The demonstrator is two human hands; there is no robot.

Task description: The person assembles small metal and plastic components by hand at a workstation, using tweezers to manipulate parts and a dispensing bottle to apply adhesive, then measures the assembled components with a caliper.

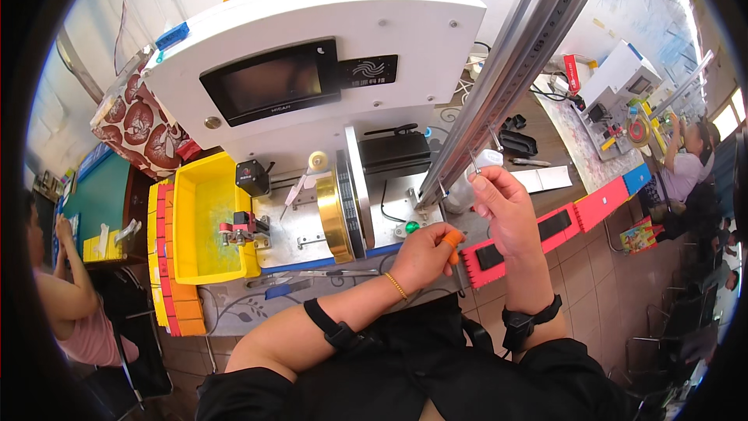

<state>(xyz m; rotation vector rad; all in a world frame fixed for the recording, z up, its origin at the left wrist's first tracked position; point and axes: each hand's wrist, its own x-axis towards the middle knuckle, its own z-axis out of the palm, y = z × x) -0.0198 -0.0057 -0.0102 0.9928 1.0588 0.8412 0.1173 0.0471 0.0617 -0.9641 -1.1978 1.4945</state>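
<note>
My right hand [505,206] is raised beside the upright aluminium rail [510,70], its thumb and forefinger pinched on a thin metal piece [473,160] that points up toward the rail. Lower and to the left, my left hand [427,256] is closed with curled fingers near the machine's front edge. Something orange [451,243] shows at its fingertips; whether it is a finger cover or a held piece, I cannot tell. Close to that hand sits a green round button [411,227]. The brass-coloured wheel [333,217] stands on the machine bed to the left.
A white machine housing [413,23] with a dark screen [269,82] rises ahead. At left is a yellow bin [210,245]; at right, a pink tray strip [518,245] and a black tray [517,143]. Other people [78,288] work at the left and far right.
</note>
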